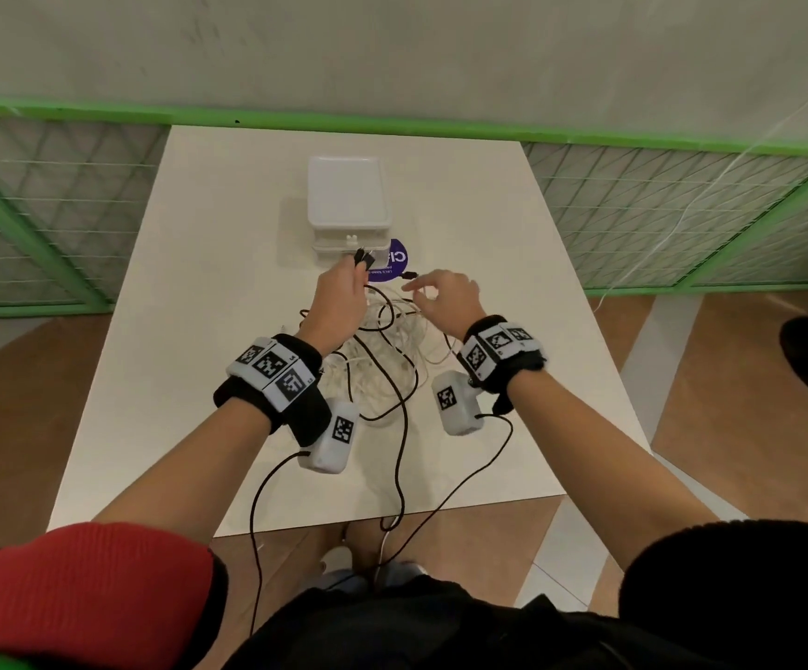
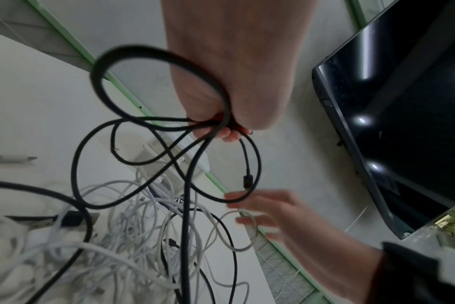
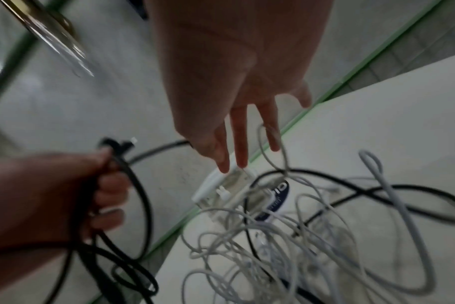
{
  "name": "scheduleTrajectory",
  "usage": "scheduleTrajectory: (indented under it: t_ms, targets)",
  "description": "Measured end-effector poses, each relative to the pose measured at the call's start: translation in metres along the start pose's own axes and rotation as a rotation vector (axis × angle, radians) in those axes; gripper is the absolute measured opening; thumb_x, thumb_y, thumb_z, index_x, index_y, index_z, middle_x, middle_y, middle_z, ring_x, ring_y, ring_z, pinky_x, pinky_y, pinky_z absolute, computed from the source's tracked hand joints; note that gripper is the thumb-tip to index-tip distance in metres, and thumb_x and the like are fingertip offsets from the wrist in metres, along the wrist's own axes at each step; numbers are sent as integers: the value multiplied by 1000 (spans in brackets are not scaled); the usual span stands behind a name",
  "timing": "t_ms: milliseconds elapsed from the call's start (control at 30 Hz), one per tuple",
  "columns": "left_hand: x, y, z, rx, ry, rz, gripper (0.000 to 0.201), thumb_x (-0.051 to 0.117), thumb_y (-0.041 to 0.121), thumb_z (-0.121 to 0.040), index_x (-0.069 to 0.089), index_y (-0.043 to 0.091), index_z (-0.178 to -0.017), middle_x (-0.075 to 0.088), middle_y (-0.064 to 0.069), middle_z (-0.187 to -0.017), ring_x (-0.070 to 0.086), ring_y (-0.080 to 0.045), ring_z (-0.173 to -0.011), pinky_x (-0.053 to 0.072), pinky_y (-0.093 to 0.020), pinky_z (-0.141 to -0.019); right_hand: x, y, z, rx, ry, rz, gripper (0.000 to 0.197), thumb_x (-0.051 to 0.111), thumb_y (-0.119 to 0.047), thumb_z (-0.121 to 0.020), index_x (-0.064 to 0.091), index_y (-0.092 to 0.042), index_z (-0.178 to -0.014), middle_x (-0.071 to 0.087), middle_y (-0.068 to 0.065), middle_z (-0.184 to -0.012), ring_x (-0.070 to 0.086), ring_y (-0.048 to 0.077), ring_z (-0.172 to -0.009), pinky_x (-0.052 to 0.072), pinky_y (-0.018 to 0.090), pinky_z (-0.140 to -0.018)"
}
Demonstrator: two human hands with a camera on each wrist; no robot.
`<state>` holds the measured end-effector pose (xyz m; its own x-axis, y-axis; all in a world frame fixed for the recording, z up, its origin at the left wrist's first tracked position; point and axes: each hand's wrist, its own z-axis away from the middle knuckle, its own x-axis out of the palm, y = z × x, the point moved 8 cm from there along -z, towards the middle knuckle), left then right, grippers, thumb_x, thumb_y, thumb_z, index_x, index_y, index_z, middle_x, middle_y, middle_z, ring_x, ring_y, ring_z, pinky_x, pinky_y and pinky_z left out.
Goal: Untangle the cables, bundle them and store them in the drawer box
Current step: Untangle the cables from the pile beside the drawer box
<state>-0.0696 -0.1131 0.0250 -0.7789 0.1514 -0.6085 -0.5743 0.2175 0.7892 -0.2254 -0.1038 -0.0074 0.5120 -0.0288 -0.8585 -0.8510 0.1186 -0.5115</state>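
On the white table lies a tangle of white cables mixed with a black cable. My left hand grips several loops of that black cable, lifted above the tangle, with plugs sticking out past the fingers. My right hand hovers beside it with straight, spread fingers; a white cable loop hangs over one finger and the black loop touches the fingertips. The white drawer box stands just behind the hands.
A round purple sticker lies on the table in front of the box. A green mesh fence runs behind the table. A dark screen shows in the left wrist view. One black cable trails over the table's near edge.
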Motion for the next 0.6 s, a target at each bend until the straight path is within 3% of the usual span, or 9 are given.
scheduleTrajectory:
  t_ms: [67,133,233,300,367,400,467,533,600]
  targets:
    - [-1,-1,2,-9,2,8,31,29,15,-102,52,-6,-97,51,-13,-83,45,-23,-74,24,-25,-60,-26,-15,14,-82,201,-18,28,49,-16,-83,68,-21,-102,64,-1,-116,55,20,-111,18,53,-111]
    - [-1,7,6,18,1,23,30,29,15,-102,52,-3,-94,51,-13,-82,45,-23,-73,24,-25,-58,-35,-36,34,-206,321,80,36,47,-18,-79,62,-17,-111,62,1,-117,50,23,-112,25,50,-105]
    - [-3,22,12,68,27,72,27,30,16,-102,50,4,-89,52,-14,-79,48,-25,-71,29,-29,-60,-20,-63,51,-391,236,76,35,49,-12,-86,59,-9,-119,65,12,-109,50,28,-95,37,32,-85]
    - [-10,28,15,83,72,120,25,30,15,-102,49,5,-90,55,-13,-80,52,-24,-73,37,-30,-66,-24,-67,56,-439,220,-108,28,53,-2,-87,63,-3,-113,68,16,-95,51,21,-82,31,17,-75]
    - [-21,36,23,115,127,150,26,29,14,-102,51,3,-93,57,-10,-85,53,-18,-78,41,-23,-70,-29,-65,65,-415,181,-241,19,56,-2,-87,68,0,-102,69,15,-84,56,15,-73,35,13,-69]
    - [-27,39,26,127,158,167,28,29,13,-102,53,-1,-96,57,-7,-89,53,-14,-80,40,-13,-69,-22,-61,70,-366,76,-282,16,57,-3,-88,69,1,-98,69,12,-80,59,15,-68,40,13,-66]
    - [-42,49,30,142,221,225,29,28,12,-102,53,-3,-99,58,-5,-92,53,-10,-80,38,-4,-69,14,-49,92,-237,-283,-291,11,60,-6,-88,69,-1,-91,67,2,-69,62,9,-57,48,14,-62]
    - [-57,63,34,189,265,300,26,27,13,-102,50,9,-91,58,-1,-84,57,-13,-76,42,-11,-70,59,-33,131,-135,-654,-235,8,64,-6,-85,70,-1,-87,65,-9,-57,61,0,-49,52,15,-62]
    - [-70,82,44,248,274,404,26,26,13,-101,42,22,-83,54,4,-74,57,-8,-62,47,-15,-62,99,-15,176,-66,-931,-90,13,68,-11,-82,71,1,-87,70,-3,-62,59,-3,-48,52,16,-63]
